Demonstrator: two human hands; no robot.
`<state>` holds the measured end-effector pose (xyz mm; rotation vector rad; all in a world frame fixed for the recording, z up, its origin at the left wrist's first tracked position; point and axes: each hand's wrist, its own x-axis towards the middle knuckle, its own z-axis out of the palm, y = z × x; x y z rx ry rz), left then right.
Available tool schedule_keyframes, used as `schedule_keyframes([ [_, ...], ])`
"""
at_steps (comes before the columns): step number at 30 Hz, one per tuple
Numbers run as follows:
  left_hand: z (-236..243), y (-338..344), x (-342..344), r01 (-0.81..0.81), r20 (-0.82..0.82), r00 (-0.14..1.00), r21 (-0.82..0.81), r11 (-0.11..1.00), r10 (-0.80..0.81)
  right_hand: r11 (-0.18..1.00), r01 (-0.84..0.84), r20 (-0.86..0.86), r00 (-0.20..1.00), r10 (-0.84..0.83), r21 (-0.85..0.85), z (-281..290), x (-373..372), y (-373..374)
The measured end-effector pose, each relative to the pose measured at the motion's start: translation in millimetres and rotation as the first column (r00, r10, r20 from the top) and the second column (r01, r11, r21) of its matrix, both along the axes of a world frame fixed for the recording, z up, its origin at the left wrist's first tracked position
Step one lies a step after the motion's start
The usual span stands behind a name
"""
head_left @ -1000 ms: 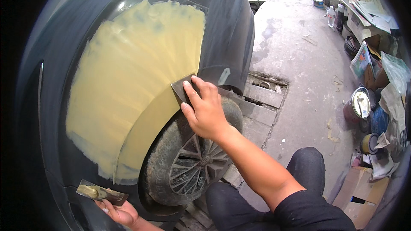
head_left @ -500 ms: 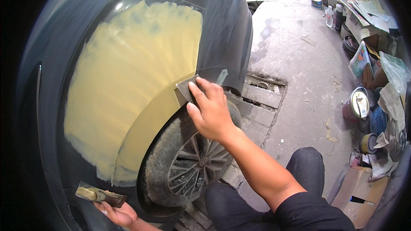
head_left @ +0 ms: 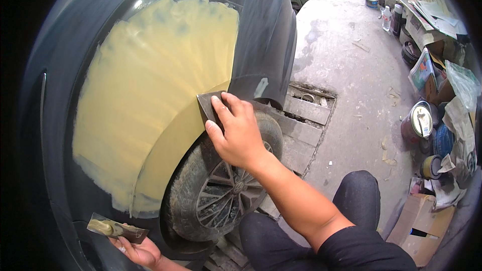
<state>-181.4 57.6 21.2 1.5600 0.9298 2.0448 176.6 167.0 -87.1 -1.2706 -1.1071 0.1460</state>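
My right hand point(head_left: 235, 128) grips a flat dark putty spreader point(head_left: 207, 106) and presses it to the wheel-arch edge of a dark car panel. Yellow body filler point(head_left: 155, 80) coats much of that panel, down along the curved arch lip. Below the spreader is the dusty car wheel point(head_left: 221, 193) with its spoked rim. At the lower left, my left hand point(head_left: 138, 251) holds a second flat spreader plate point(head_left: 130, 233), its fingers closed around the underside. A lump of yellowish filler point(head_left: 100, 227) lies on this plate.
Slatted boards point(head_left: 296, 135) cover a floor channel beside the wheel. Along the right stand a paint can point(head_left: 417, 123), a smaller tin point(head_left: 431, 167), a cardboard box point(head_left: 422, 226) and piled papers point(head_left: 432, 10). A plastic bottle point(head_left: 386, 19) stands farther back. My bent knees are close to the wheel.
My right hand and its spreader have slid a little left and down along the arch edge. My left hand and its plate have hardly moved.
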Motion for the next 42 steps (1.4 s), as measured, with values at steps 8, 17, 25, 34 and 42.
schedule_keyframes([
  [8,-1,3,-11,0.033,-0.024,0.999,-0.013,0.999,-0.034,0.998,-0.045,-0.031,0.998,0.046,0.032,-14,-24,-16],
  [17,1,5,-11,0.013,-0.006,1.0,0.003,1.0,-0.013,0.998,0.038,-0.012,0.999,-0.038,0.054,-5,8,4],
  [25,1,2,-12,-0.009,-0.011,1.0,-0.001,1.0,0.009,0.999,-0.015,-0.038,0.999,0.017,0.039,1,-1,-15],
  [34,0,2,-10,-0.05,-0.003,0.999,-0.008,0.999,0.05,0.999,-0.034,-0.063,0.997,0.036,0.033,-6,-46,-29],
  [42,1,1,-6,-0.05,0.002,0.999,0.004,0.999,0.05,0.999,0.004,-0.076,0.997,0.0,0.055,-2,-21,-23],
])
